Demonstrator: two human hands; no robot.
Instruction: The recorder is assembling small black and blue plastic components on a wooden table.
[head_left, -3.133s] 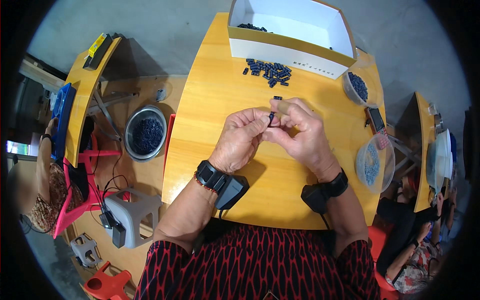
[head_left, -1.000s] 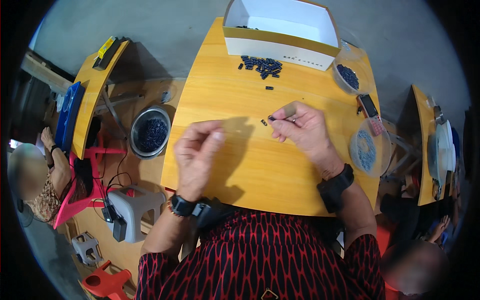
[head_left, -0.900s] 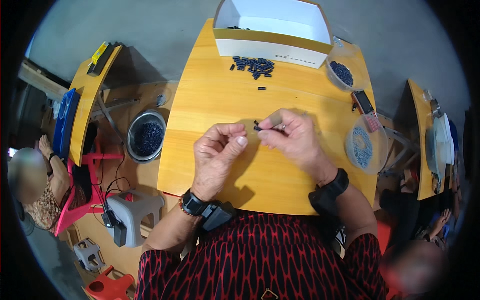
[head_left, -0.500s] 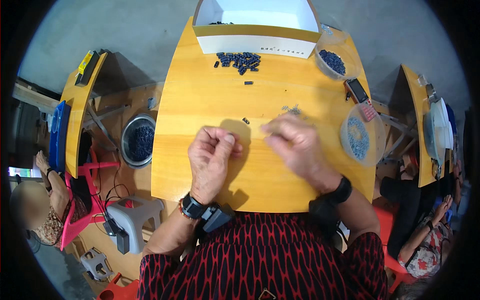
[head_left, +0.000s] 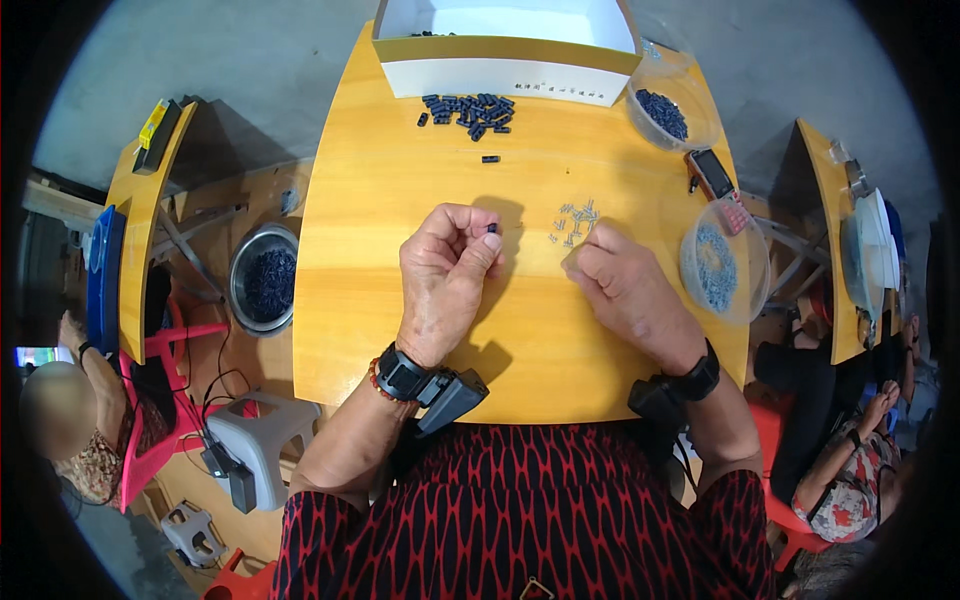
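Observation:
My left hand (head_left: 450, 270) is closed over the middle of the wooden table (head_left: 380, 330), pinching a small dark block (head_left: 492, 229) between thumb and fingers. Just to its right, my right hand (head_left: 640, 290) is closed with its fingertips bent down at the near edge of a loose scatter of small silvery screws (head_left: 575, 218). Whatever those fingers hold, if anything, is hidden. Farther back lies a pile of similar dark blocks (head_left: 470, 112), with a single dark block (head_left: 490, 159) apart from it.
A white and gold box (head_left: 500, 78) stands at the far edge. Along the right are a clear tub of dark pieces (head_left: 712, 130), a mobile phone (head_left: 712, 176) and a clear tub of silvery pieces (head_left: 752, 285). A metal bowl (head_left: 240, 300) sits left; people sit at both sides.
My left hand has moved forward and taken up the dark block that lay on the table. The right hand has shifted rightward to the screws, which now lie more spread out.

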